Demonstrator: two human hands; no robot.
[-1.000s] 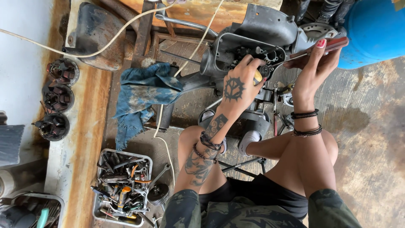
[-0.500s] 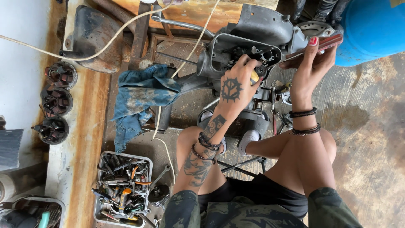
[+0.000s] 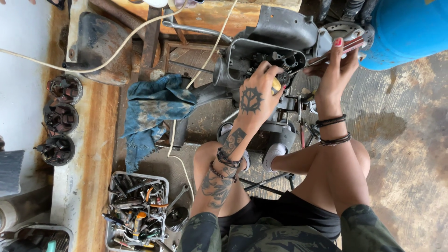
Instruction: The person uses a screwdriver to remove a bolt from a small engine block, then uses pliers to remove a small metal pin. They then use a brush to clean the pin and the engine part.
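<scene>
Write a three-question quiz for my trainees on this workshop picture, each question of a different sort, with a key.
1. True or false: the blue rag lies inside the tool tray.
2. Which hand grips the yellow-handled tool? A left, B right.
3. Fill in: the right hand holds a long thin ____ tool.

Key
1. False; it lies above the tray, on the frame beside the grey engine housing.
2. A, the left hand.
3. Red.

No packages, labels, signs, screens.
</scene>
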